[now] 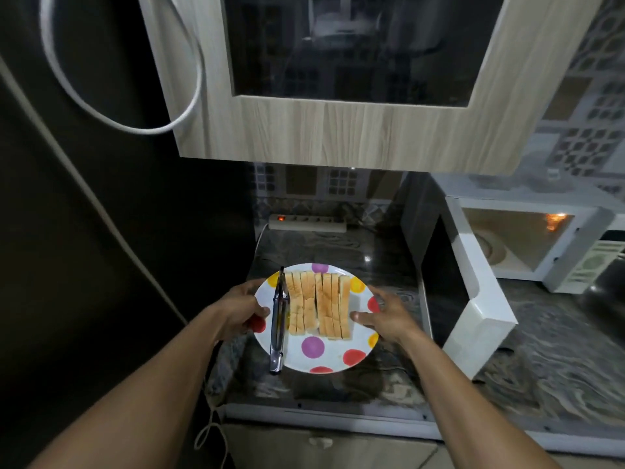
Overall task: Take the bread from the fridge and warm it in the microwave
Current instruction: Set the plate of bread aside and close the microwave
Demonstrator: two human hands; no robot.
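Observation:
A white plate (333, 362) with coloured dots is held above the dark marble counter. Several slices of bread (319, 304) stand side by side on it, with metal tongs (279, 319) lying along their left side. My left hand (241, 311) grips the plate's left rim, thumb on top. My right hand (389, 314) holds the right rim, fingers spread with the thumb on the plate. To the right stands the white microwave (521, 238), its door (473, 296) swung open toward me, the cavity lit, the turntable visible.
The dark fridge (101, 214) fills the left side, right beside the plate. A wood-grain wall cabinet (355, 137) with a glass front hangs overhead. A white power strip (307, 223) lies at the back of the counter. A white cord (67, 79) loops at the upper left.

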